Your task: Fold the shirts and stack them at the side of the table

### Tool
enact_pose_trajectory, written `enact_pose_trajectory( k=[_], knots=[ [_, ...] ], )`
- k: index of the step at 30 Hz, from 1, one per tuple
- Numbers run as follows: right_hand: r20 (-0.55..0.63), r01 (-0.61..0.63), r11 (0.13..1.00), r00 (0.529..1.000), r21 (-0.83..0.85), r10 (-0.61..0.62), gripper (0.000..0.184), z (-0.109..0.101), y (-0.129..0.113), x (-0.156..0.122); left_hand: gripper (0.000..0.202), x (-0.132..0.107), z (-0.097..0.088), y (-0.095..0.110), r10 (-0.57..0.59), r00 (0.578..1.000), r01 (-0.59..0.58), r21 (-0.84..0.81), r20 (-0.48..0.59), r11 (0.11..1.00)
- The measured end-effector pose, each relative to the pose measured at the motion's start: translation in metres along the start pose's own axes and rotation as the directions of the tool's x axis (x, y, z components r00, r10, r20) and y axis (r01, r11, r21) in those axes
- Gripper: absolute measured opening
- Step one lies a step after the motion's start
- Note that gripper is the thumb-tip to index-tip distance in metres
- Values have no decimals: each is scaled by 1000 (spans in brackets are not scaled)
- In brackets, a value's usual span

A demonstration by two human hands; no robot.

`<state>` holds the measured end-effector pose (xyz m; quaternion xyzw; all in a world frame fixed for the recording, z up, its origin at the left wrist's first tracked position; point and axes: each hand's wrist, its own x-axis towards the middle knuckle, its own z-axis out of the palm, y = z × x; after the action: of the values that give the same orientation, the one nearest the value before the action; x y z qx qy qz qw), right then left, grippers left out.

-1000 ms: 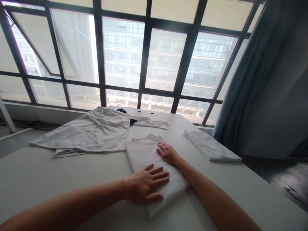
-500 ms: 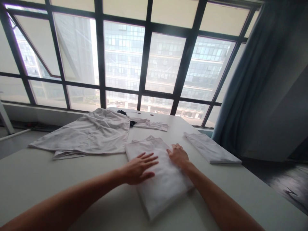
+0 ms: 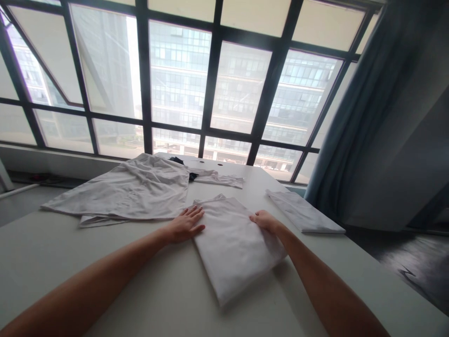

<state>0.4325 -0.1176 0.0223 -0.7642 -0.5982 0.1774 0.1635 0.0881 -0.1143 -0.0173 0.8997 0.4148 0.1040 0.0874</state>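
Note:
A folded white garment lies on the white table in front of me. My left hand rests flat at the garment's far left corner, fingers stretched out and apart. At the far right edge of the fold, my right hand has its fingers curled over the cloth, gripping that edge.
A spread-out white shirt lies at the back left, with a dark item beside its collar. A second folded white garment sits at the right near the table edge. Behind are large windows and a blue curtain.
Both hands slid away from me along the folded garment: the left from the middle to its far left corner, the right to its far right edge, where its fingers curled.

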Motion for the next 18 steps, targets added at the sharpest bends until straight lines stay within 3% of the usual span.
enact_pose_trajectory(
  k=[3, 6, 9, 12, 15, 18],
  knots=[
    [-199, -21, 989, 980, -145, -8, 27, -25, -1, 9, 64, 1, -1, 1, -55, 995, 56, 7, -84, 998],
    [-353, -64, 965, 935, -254, -31, 34, -57, 2, 22, 65, 3, 1, 3, -110, 990, 111, -1, -91, 994],
    [-424, -60, 935, 900, -350, -101, 36, -83, 5, 39, 65, 4, 3, 4, -127, 988, 127, -7, -86, 992],
    [-446, -21, 945, 885, -327, -135, 36, -111, 9, 61, 58, 5, 5, 3, -124, 989, 125, 9, -86, 992],
    [-481, -4, 956, 865, -295, -145, 34, -156, 22, 82, 53, 8, 7, 0, -112, 990, 113, 5, -81, 994],
    [-582, -17, 957, 797, -290, -162, 42, -210, 51, 96, 51, 9, 8, -2, -101, 991, 102, 1, -91, 995]
  ],
)
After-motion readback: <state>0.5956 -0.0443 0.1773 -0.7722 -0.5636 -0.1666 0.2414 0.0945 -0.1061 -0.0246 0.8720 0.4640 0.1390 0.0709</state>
